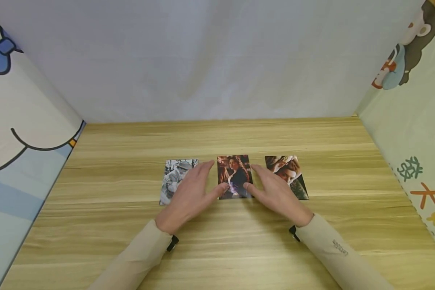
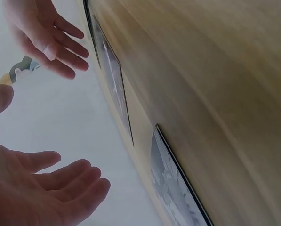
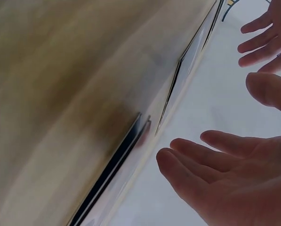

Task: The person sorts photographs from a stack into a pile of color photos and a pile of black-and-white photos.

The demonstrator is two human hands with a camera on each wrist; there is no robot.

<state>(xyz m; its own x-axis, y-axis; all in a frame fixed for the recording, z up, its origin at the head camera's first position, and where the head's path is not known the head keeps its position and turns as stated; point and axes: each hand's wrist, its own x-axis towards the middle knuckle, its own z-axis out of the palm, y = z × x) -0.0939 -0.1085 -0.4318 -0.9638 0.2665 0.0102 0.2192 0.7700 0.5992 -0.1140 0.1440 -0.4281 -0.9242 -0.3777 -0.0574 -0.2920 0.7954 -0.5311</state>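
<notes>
Three photo cards lie in a row on the wooden table. The middle card (image 1: 235, 177) is in colour and shows a person with long hair. My left hand (image 1: 192, 189) hovers over part of the black-and-white card (image 1: 175, 173), its thumb by the middle card's left edge. Over part of the right card (image 1: 288, 171), a colour picture, hangs my right hand (image 1: 277, 191), thumb at the middle card's right edge. Both wrist views show gaps between the hands and the cards. Fingers of the left hand (image 2: 60, 188) and right hand (image 3: 229, 165) are relaxed, holding nothing.
The wooden tabletop (image 1: 235, 245) carries the cards and shows bare grain around them. A pale cloth wall (image 1: 217, 60) rises behind it. Printed panels stand at the left (image 1: 29, 104) and right (image 1: 402, 129).
</notes>
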